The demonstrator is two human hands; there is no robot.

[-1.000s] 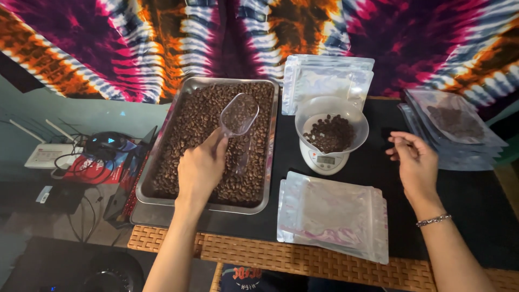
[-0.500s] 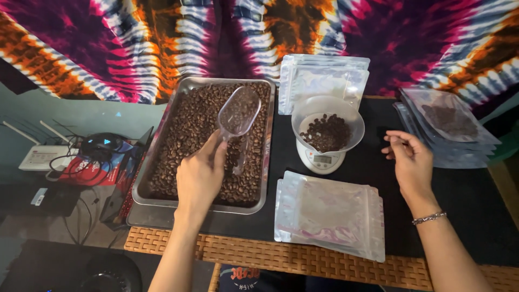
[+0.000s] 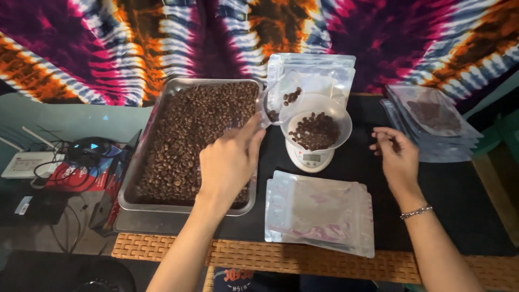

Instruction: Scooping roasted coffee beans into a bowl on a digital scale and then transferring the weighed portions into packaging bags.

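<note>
While the left hand (image 3: 230,162) grips the handle of a clear plastic scoop (image 3: 281,97), the scoop is tilted over the near left rim of a clear bowl (image 3: 316,121), with a few dark coffee beans (image 3: 292,96) lying inside it; the fingers are wrapped round the handle and the thumb lies along its top. That bowl sits on a small white kitchen scale (image 3: 311,158), and a shallow heap of beans covers its bottom; the scale's little display faces the person. Just to the left lies a metal tray (image 3: 186,203) filled with roasted beans, its right edge close to the scale; the left wrist crosses the tray's near right corner. The right hand (image 3: 397,157) rests low over the black tabletop (image 3: 465,200) to the right of the scale, holding nothing; its fingers are loosely curled, the fingertips pinched lightly together, and a thin bracelet (image 3: 416,212) circles the wrist. Near the front edge lies a stack of empty clear pouches (image 3: 319,213); another stack stands behind the bowl (image 3: 324,73); at the far right lie filled pouches (image 3: 432,119), dark beans showing through the top one. Behind everything hangs a tie-dye cloth (image 3: 162,43) in purple, orange and white; to the far left a tangle of cables (image 3: 70,162) and a white router (image 3: 27,165) sit on a lower surface.
</note>
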